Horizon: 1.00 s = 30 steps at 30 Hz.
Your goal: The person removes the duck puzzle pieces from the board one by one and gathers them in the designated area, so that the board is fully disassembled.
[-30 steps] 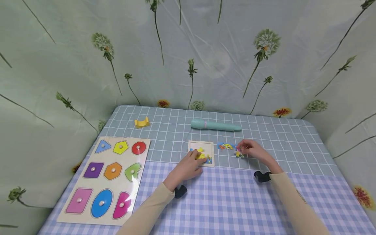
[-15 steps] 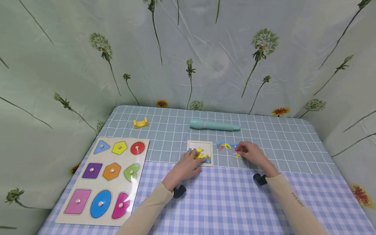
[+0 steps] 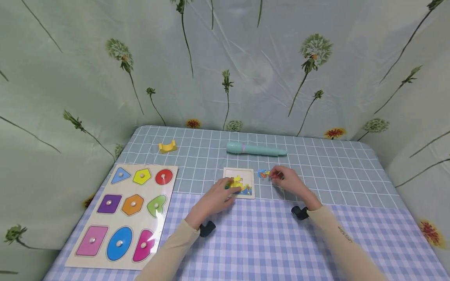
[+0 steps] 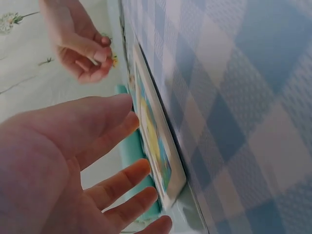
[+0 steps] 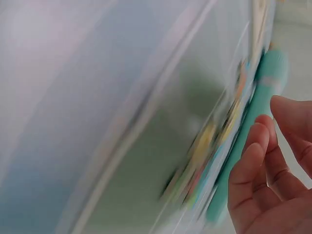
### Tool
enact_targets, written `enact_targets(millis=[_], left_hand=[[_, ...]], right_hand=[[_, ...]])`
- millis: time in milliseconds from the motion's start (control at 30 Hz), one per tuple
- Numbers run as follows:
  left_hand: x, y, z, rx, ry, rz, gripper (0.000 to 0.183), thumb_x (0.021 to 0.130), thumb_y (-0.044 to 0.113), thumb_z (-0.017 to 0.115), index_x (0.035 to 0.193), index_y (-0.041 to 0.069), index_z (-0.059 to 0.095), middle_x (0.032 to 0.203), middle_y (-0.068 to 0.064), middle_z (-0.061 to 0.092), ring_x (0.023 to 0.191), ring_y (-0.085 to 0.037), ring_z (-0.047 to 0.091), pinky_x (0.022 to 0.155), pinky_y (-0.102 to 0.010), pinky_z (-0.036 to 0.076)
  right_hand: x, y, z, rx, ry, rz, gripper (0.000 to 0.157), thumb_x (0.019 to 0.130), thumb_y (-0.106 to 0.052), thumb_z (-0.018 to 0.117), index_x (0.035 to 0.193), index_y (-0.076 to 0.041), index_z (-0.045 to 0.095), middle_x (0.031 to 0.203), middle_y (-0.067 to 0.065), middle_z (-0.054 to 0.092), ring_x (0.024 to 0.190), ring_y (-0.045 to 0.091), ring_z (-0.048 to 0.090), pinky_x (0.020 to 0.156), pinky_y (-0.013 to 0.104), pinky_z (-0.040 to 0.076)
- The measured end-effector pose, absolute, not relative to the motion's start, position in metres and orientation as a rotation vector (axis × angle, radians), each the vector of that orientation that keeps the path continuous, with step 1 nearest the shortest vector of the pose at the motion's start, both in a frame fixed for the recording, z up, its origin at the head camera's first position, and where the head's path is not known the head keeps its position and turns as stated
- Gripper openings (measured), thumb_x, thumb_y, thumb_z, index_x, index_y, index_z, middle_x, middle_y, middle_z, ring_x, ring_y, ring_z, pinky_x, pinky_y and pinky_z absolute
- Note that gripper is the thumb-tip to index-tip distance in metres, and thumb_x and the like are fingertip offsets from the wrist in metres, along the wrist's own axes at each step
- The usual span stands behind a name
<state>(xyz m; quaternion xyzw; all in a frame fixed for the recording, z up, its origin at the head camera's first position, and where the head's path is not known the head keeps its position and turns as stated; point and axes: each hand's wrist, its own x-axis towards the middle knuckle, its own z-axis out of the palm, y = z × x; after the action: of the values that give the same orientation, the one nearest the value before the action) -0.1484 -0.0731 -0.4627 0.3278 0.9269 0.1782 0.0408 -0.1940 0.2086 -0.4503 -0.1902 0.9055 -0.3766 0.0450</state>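
Left hand (image 3: 214, 199), fingers loosely extended, is lying over the puzzle frame (image 3: 239, 169), contact unclear; right hand (image 3: 290, 181), fingers curled, is sitting by the loose pieces (image 3: 263, 174), cannot tell if pinching one. A low left-hand brush may be risking shifted seated pieces (image 3: 248, 190). A teal stick (image 3: 258, 149) is lying beyond both hands, a shape board (image 3: 133, 188) left of them; neither is blocking the gap between.

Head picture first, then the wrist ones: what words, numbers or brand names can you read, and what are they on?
Right sleeve: one short line of dark lettering, too small and blurred to read.
I can read no words or numbers on the puzzle tray, shape board or teal object.
Wrist views: no readable text.
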Motion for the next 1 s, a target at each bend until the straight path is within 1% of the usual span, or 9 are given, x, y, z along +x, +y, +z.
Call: enact_targets(millis=[133, 333, 533, 800, 900, 1000], left_hand=[[-0.147, -0.079, -0.462, 0.98, 2.816, 0.568, 0.037, 0.095, 0.02, 0.06, 0.132, 0.014, 0.06, 0.14, -0.019, 0.042, 0.131, -0.034, 0.036, 0.106, -0.046, 0.032], [-0.146, -0.081, -0.465, 0.961, 2.805, 0.578, 0.036, 0.095, 0.023, 0.061, 0.131, 0.017, 0.061, 0.142, -0.018, 0.041, 0.129, -0.032, 0.04, 0.104, -0.044, 0.035], [-0.145, -0.082, -0.466, 0.982, 2.811, 0.581, 0.036, 0.095, 0.022, 0.061, 0.13, 0.015, 0.062, 0.14, -0.019, 0.043, 0.125, -0.032, 0.043, 0.102, -0.044, 0.038], [-0.143, -0.08, -0.463, 0.95, 2.808, 0.597, 0.034, 0.095, 0.021, 0.061, 0.128, 0.013, 0.063, 0.139, -0.021, 0.044, 0.124, -0.035, 0.044, 0.1, -0.046, 0.039], [-0.142, -0.079, -0.462, 0.943, 2.814, 0.594, 0.034, 0.095, 0.02, 0.062, 0.127, 0.012, 0.064, 0.138, -0.022, 0.045, 0.123, -0.035, 0.045, 0.1, -0.046, 0.039], [-0.142, -0.078, -0.461, 0.937, 2.813, 0.592, 0.033, 0.094, 0.02, 0.062, 0.127, 0.012, 0.064, 0.138, -0.022, 0.045, 0.123, -0.035, 0.045, 0.099, -0.046, 0.039]], right_hand=[[-0.197, 0.176, -0.449, -0.625, 2.678, -1.198, 0.014, 0.083, 0.009, 0.062, 0.096, 0.003, 0.063, 0.087, 0.009, 0.062, 0.077, 0.019, 0.056, 0.07, 0.032, 0.048], [-0.2, 0.137, -0.453, -0.709, 2.561, -1.231, 0.019, 0.084, 0.008, 0.06, 0.103, 0.006, 0.062, 0.096, 0.013, 0.063, 0.08, 0.021, 0.058, 0.071, 0.033, 0.049], [-0.202, 0.119, -0.456, -0.667, 2.622, -1.13, 0.02, 0.082, 0.007, 0.062, 0.101, 0.003, 0.064, 0.096, 0.01, 0.062, 0.08, 0.019, 0.056, 0.073, 0.033, 0.049], [-0.203, 0.113, -0.453, -0.633, 2.627, -1.078, 0.023, 0.081, 0.007, 0.063, 0.104, 0.003, 0.064, 0.091, 0.008, 0.061, 0.078, 0.017, 0.054, 0.07, 0.03, 0.047], [-0.203, 0.112, -0.453, -0.612, 2.599, -1.122, 0.025, 0.082, 0.008, 0.062, 0.106, 0.002, 0.064, 0.088, 0.006, 0.059, 0.076, 0.017, 0.052, 0.068, 0.029, 0.046], [-0.204, 0.111, -0.453, -0.598, 2.589, -1.173, 0.025, 0.082, 0.009, 0.06, 0.104, 0.0, 0.063, 0.084, 0.006, 0.055, 0.074, 0.019, 0.049, 0.066, 0.03, 0.043]])
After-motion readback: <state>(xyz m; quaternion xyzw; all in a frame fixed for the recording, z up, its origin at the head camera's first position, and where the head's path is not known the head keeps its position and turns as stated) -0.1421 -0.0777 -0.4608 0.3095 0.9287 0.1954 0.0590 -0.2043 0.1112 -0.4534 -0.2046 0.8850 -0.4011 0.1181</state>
